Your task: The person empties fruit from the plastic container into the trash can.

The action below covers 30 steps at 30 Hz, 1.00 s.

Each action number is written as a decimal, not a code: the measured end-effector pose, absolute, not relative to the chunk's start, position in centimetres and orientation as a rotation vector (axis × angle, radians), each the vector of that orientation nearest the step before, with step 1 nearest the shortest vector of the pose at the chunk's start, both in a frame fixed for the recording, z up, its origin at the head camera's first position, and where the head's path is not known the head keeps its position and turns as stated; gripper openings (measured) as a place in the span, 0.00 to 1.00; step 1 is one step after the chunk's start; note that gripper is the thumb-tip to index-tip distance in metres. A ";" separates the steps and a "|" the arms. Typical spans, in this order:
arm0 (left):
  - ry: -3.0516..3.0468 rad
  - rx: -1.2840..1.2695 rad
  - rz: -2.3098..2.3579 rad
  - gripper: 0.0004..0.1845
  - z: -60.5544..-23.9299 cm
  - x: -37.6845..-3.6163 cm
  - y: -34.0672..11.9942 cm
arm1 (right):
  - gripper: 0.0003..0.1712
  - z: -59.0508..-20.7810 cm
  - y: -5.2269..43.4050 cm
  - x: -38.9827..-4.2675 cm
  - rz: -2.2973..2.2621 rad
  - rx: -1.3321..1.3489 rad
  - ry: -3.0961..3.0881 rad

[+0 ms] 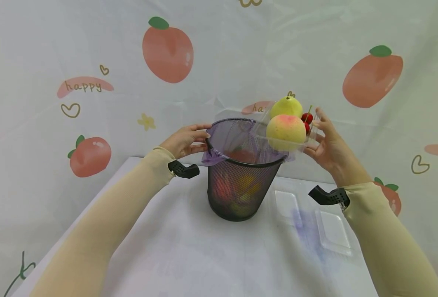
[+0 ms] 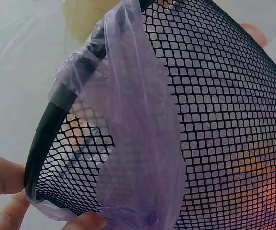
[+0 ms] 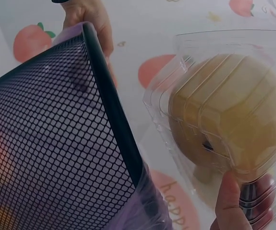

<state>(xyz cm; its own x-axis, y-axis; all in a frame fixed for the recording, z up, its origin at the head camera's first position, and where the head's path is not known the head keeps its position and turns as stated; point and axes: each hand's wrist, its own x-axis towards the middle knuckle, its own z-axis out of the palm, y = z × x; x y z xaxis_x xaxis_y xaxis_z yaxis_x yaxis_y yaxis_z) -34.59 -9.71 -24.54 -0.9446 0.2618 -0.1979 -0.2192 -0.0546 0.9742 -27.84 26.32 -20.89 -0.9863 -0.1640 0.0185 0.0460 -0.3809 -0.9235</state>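
A black mesh bin [image 1: 241, 187] lined with a purple bag [image 1: 233, 138] stands on the white table; fruit shows inside it. My left hand [image 1: 187, 140] grips the bin's left rim [image 2: 42, 143], fingers [image 2: 1, 177] pinching rim and bag. My right hand [image 1: 324, 142] holds a clear plastic tray [image 1: 283, 144] over the bin's right rim, tilted toward the opening. On the tray lie a peach [image 1: 286, 128], a yellow-green pear [image 1: 286, 107] and red cherries [image 1: 307, 119]. In the right wrist view the tray [image 3: 210, 96] is seen from below beside the bin's rim [image 3: 114, 115].
Two clear plastic trays [image 1: 287, 203] [image 1: 333, 232] lie flat on the table to the right of the bin. A white cloth with peach prints [image 1: 167, 49] hangs behind. The table's front edge [image 1: 74, 231] runs down to the left.
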 end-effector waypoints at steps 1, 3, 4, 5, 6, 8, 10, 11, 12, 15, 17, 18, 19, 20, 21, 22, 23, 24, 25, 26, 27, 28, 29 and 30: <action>1.899 0.044 2.069 0.26 -24.5 -34.6 -9.7 | 0.40 -20.9 26.3 -27.9 -2.499 -0.155 1.692; 1.898 0.044 2.068 0.27 -24.5 -34.5 -9.7 | 0.40 -20.9 26.4 -28.1 -2.480 -0.144 1.741; 1.897 0.042 2.068 0.27 -24.5 -34.5 -9.7 | 0.40 -20.9 26.4 -28.1 -2.469 -0.137 1.768; 1.897 0.041 2.067 0.27 -24.5 -34.5 -9.7 | 0.40 -20.8 26.4 -28.2 -2.459 -0.129 1.793; 1.896 0.040 2.068 0.27 -24.5 -34.5 -9.7 | 0.40 -20.8 26.5 -28.2 -2.453 -0.124 1.807; 1.897 0.040 2.065 0.27 -24.5 -34.5 -9.7 | 0.40 -20.8 26.5 -28.4 -2.438 -0.124 1.824; 1.898 0.031 2.069 0.27 -24.5 -34.5 -9.7 | 0.40 -20.8 26.5 -28.6 -2.421 -0.129 1.848; 1.897 0.030 2.070 0.27 -24.5 -34.5 -9.7 | 0.39 -20.8 26.5 -28.7 -2.412 -0.131 1.857; 1.897 0.029 2.071 0.27 -24.6 -34.6 -9.7 | 0.39 -20.8 26.5 -28.8 -2.403 -0.136 1.868; 1.896 0.023 2.077 0.27 -24.6 -34.6 -9.6 | 0.39 -20.8 26.5 -29.0 -2.378 -0.148 1.901; 1.892 0.031 2.074 0.27 -24.6 -34.6 -9.6 | 0.39 -20.7 26.5 -29.1 -2.364 -0.152 1.918; 1.892 0.032 2.074 0.27 -24.6 -34.6 -9.7 | 0.39 -20.7 26.4 -29.2 -2.361 -0.153 1.921; 1.892 0.035 2.074 0.27 -24.6 -34.6 -9.6 | 0.39 -20.6 26.4 -29.2 -2.358 -0.153 1.924; 1.896 0.038 2.069 0.27 -24.5 -34.5 -9.7 | 0.39 -20.6 26.4 -29.3 -2.353 -0.151 1.931; 1.901 0.039 2.064 0.27 -24.5 -34.5 -9.7 | 0.40 -20.5 26.3 -29.3 -2.349 -0.150 1.937; 1.906 0.036 2.062 0.27 -24.5 -34.5 -9.7 | 0.40 -20.5 26.3 -29.3 -2.348 -0.149 1.939; 1.912 0.032 2.060 0.27 -24.5 -34.5 -9.7 | 0.40 -20.4 26.2 -29.3 -2.349 -0.147 1.939; 1.917 0.028 2.057 0.27 -24.5 -34.5 -9.7 | 0.41 -20.4 26.2 -29.3 -2.349 -0.146 1.940; 1.918 0.025 2.057 0.27 -24.5 -34.5 -9.7 | 0.41 -20.4 26.2 -29.3 -2.347 -0.146 1.944; 1.920 0.021 2.057 0.27 -24.5 -34.5 -9.7 | 0.41 -20.3 26.1 -29.4 -2.346 -0.144 1.948; 1.918 0.021 2.058 0.27 -24.5 -34.6 -9.7 | 0.41 -20.3 26.1 -29.4 -2.345 -0.143 1.951; 1.918 0.020 2.058 0.27 -24.5 -34.6 -9.7 | 0.41 -20.3 26.2 -29.4 -2.343 -0.143 1.955; 1.917 0.020 2.059 0.27 -24.4 -34.5 -9.7 | 0.41 -20.3 26.1 -29.5 -2.338 -0.143 1.961; 1.915 0.021 2.060 0.27 -24.4 -34.5 -9.7 | 0.41 -20.3 26.2 -29.5 -2.332 -0.141 1.969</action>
<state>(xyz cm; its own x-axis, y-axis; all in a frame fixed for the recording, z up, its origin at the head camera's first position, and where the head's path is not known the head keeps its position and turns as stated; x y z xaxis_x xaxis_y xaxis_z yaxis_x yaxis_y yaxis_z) -34.49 -9.69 -24.42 -0.9463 0.2464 -0.2095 -0.2270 -0.0442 0.9729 -29.50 26.16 -20.31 -0.9920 -0.1251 0.0151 0.0061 -0.1672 -0.9859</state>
